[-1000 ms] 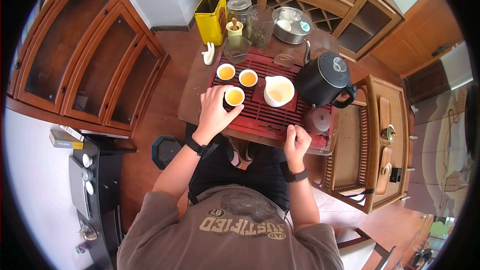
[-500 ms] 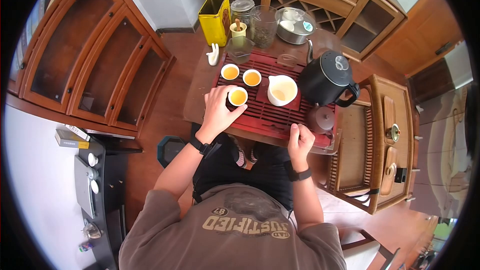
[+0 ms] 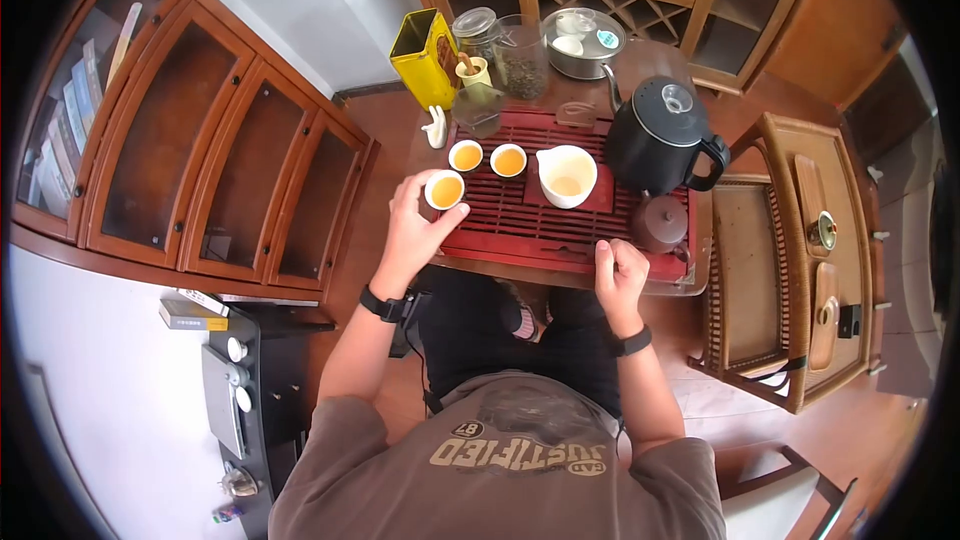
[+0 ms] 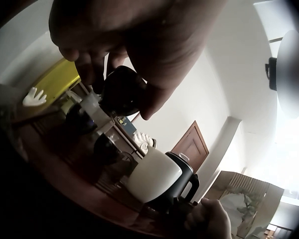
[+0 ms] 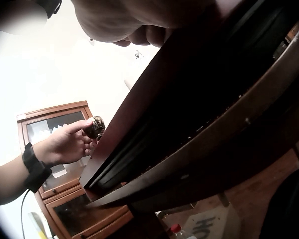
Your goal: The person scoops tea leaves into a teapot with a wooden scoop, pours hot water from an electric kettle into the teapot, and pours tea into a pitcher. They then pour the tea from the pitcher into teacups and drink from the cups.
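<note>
My left hand (image 3: 408, 230) pinches a small teacup (image 3: 445, 189) of amber tea between thumb and fingers, at the left side of the slatted red tea tray (image 3: 520, 250). The cup's dark outside (image 4: 122, 91) shows in the left wrist view, with the tray lower down. Two more filled teacups, one on the left (image 3: 466, 156) and one on the right (image 3: 508, 160), stand just behind it. My right hand (image 3: 622, 278) is curled into a fist at the tray's front right edge, holding nothing visible. Near it sits a brown clay teapot (image 3: 660, 224). A white pitcher (image 3: 567, 178) stands mid-tray.
A black kettle (image 3: 655, 145) stands at the right. Along the back are a yellow tin (image 3: 425, 60), glass jars (image 3: 520, 65) and a lidded steel pot (image 3: 585, 45). A white hand figurine (image 3: 435, 127) is at the back left. A rattan cart (image 3: 790, 260) stands right of the table.
The left hand has lifted the teacup and moved it left, away from the other two. The right fist stays by the tray's front edge. The head view has shifted.
</note>
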The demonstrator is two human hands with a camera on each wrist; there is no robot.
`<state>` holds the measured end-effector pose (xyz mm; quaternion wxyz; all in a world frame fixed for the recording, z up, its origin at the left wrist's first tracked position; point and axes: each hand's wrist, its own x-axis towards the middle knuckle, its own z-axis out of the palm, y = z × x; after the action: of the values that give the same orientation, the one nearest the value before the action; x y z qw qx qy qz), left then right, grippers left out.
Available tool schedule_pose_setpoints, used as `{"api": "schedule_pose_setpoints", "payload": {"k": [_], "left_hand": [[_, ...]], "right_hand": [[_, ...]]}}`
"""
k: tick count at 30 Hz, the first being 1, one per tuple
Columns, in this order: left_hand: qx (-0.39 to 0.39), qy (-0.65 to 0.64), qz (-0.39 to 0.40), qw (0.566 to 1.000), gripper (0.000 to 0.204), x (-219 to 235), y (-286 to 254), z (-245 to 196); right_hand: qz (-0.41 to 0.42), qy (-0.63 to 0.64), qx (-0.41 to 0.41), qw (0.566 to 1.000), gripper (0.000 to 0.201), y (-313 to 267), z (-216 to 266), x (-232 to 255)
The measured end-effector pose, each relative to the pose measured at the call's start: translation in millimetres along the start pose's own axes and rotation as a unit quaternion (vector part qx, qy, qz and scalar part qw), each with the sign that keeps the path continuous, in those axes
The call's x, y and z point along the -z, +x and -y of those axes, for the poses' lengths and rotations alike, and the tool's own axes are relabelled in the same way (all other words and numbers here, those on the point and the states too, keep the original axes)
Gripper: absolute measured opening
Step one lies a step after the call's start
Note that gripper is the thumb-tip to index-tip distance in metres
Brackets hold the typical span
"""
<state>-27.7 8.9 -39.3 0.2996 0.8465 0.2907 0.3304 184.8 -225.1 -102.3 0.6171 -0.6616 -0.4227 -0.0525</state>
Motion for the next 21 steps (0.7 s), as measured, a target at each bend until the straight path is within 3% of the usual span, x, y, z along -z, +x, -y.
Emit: {"api": "schedule_pose_setpoints", "payload": {"k": [6,14,16,21], "left_hand": [[0.07,-0.093,0.036,0.993,0.049,32,41,0],[0.058,-0.143,0.057,0.986,0.047,35,108,13],[0.059,-0.062,0.067,0.994,0.048,31,119,15],[0.058,0.004,0.071,0.996,0.052,21,141,13]], "right_hand": [[0.0,-0.001,0.007,1.0,0.04,2,2,2],[0.006,0.003,-0.002,1.0,0.039,1,3,4],[0.005,0.003,-0.001,1.0,0.04,0,2,4],[0.007,0.0,-0.002,1.0,0.04,0,0,3]]}}
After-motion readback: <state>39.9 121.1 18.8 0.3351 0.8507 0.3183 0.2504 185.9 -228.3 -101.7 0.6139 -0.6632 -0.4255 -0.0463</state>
